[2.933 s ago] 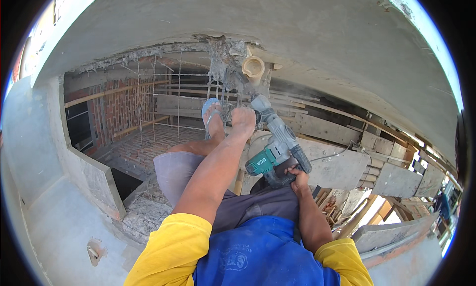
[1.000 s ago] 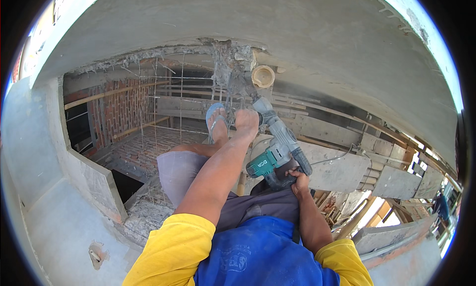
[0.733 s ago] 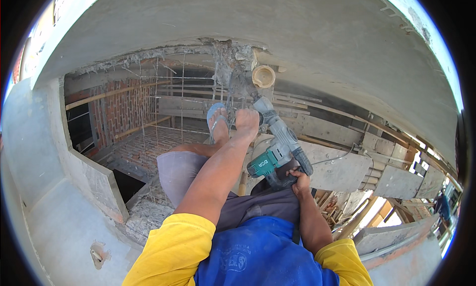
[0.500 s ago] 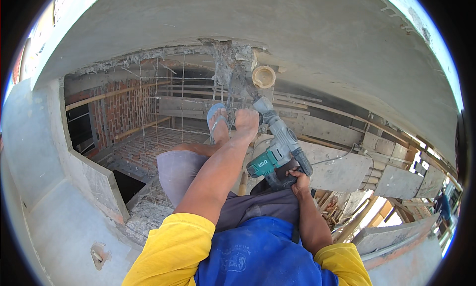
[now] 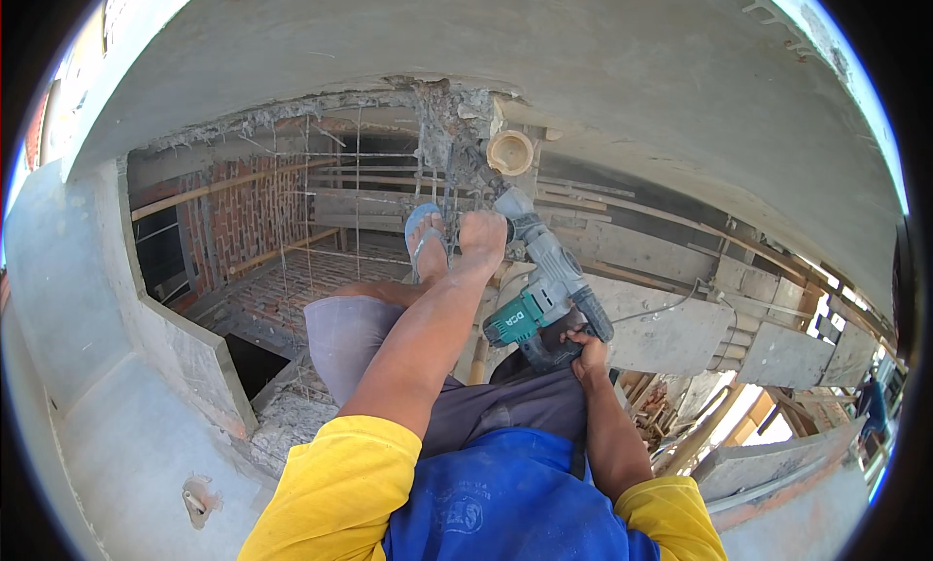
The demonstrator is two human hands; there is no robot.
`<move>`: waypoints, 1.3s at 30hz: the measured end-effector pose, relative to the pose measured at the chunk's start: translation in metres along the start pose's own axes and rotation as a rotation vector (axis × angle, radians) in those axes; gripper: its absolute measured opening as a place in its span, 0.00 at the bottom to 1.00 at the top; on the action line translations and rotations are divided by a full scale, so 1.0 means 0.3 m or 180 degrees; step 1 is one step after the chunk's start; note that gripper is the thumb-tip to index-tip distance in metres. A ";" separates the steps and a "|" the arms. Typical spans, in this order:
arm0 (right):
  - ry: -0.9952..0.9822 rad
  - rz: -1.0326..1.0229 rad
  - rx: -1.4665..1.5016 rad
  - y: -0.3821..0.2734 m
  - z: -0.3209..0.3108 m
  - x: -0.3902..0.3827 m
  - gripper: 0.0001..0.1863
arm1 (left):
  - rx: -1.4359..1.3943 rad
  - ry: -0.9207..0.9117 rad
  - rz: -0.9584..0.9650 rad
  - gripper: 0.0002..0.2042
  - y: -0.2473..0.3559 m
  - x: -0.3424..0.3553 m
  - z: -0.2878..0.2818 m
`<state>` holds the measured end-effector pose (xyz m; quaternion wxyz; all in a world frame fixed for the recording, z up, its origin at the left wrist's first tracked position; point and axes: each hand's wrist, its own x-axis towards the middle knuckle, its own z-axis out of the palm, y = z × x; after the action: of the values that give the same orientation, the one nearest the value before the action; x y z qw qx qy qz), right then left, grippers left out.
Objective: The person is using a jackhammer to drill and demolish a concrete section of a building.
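My left hand (image 5: 480,232) is closed around the side handle of a grey and teal demolition hammer (image 5: 546,279). Low on the tool, my right hand (image 5: 585,352) grips the rear handle. The tool's nose points up to broken concrete (image 5: 442,119) with exposed rebar (image 5: 358,201); its tip is hard to make out among the rubble. Beside that rubble is an open-ended beige pipe (image 5: 509,153). My foot in a blue flip-flop (image 5: 425,238) rests just left of my left hand.
A smooth concrete slab edge (image 5: 632,46) arches above. At left are a concrete ledge (image 5: 199,365), a brick surface (image 5: 238,211) and a dark opening (image 5: 249,367). Boards and poles (image 5: 777,352) span the right, where a dark-clothed shape, possibly a person (image 5: 873,405), is partly visible at the rim.
Since the earliest frame my left hand, the hammer and my foot have shifted slightly right in the view. Over the last second they have barely moved, both hands keeping their grips.
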<state>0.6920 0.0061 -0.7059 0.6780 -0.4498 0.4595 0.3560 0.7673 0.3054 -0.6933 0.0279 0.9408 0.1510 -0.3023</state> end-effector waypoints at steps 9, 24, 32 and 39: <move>-0.0144 -0.0292 0.0146 0.043 0.003 -0.004 0.13 | 0.0055 0.0005 -0.0038 0.08 -0.002 -0.037 -0.041; 0.0072 -0.0456 0.0580 0.147 0.031 -0.026 0.16 | 0.0210 0.0090 0.0333 0.06 -0.043 -0.029 -0.008; 0.0036 -0.0844 0.0266 0.210 0.066 -0.018 0.14 | 0.0601 -0.0253 0.0102 0.07 -0.070 -0.028 -0.030; 0.0228 -0.0451 0.0252 0.186 0.046 -0.058 0.14 | 0.0760 -0.1060 -0.0137 0.10 -0.027 -0.017 -0.070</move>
<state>0.6404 0.0369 -0.7029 0.7019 -0.4665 0.4643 0.2724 0.7727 0.3148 -0.6728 -0.0657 0.8710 0.1274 -0.4699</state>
